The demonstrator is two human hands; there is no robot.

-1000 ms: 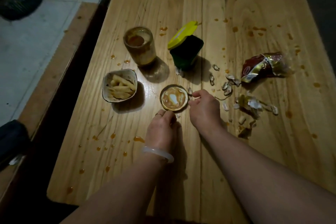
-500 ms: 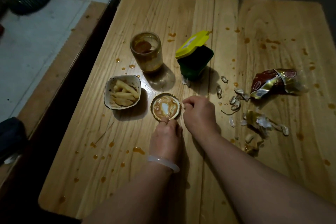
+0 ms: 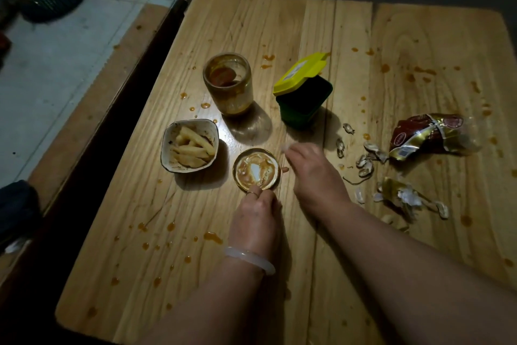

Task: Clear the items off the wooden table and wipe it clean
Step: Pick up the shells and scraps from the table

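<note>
While the left hand (image 3: 256, 218) pinches the sauce-smeared jar lid's (image 3: 256, 170) near rim, the right hand (image 3: 313, 174) — fingers curled, grip unclear — hovers beside it.

Wooden table (image 3: 349, 246) is sitting sauce-spattered mid-frame, carrying a smeared jar (image 3: 228, 84), fries bowl (image 3: 190, 146), sauce-coated lid (image 3: 256, 169), open green tub (image 3: 303, 98), peanut shells (image 3: 366, 157) and wrappers (image 3: 428, 134) at right.

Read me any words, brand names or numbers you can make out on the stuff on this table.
None can be read.
Red and gold snack wrapper: a round logo and a white label patch, too blurred.
Yellow lid of the green container: a pale label, too small.
Glass jar: no label visible.
</note>
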